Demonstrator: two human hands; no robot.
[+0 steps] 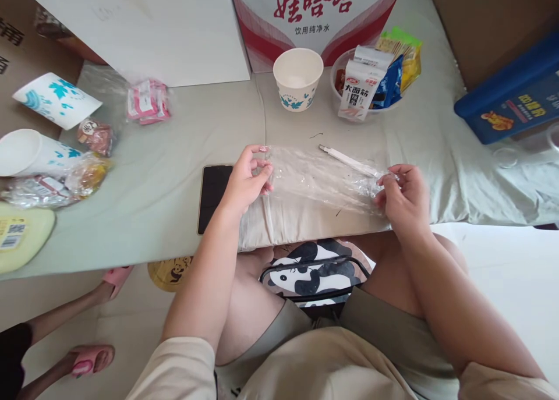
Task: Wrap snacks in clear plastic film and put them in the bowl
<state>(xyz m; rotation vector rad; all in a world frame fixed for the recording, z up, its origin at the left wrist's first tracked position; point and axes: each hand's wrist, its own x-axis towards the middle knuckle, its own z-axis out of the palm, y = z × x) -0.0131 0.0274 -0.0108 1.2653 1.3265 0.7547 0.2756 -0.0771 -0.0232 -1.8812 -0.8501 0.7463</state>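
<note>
A clear plastic bag (pixel 321 179) lies stretched across the cloth-covered table (pixel 174 173) in front of me. My left hand (pixel 248 179) pinches its left end with closed fingers. My right hand (pixel 404 199) grips its right end, fingers curled round the crumpled plastic. A white pen-like stick (pixel 345 159) lies just beyond the bag. A dark phone (pixel 213 195) rests face up right beside my left wrist.
A paper cup (pixel 298 77) and a bowl of snack packets (pixel 373 82) stand at the back, before a red-and-white carton (pixel 314 10). More cups (pixel 26 152) and wrapped snacks (pixel 148 101) lie at left. A blue box (pixel 510 100) is at right. Another person's feet in pink slippers (pixel 87 359) show lower left.
</note>
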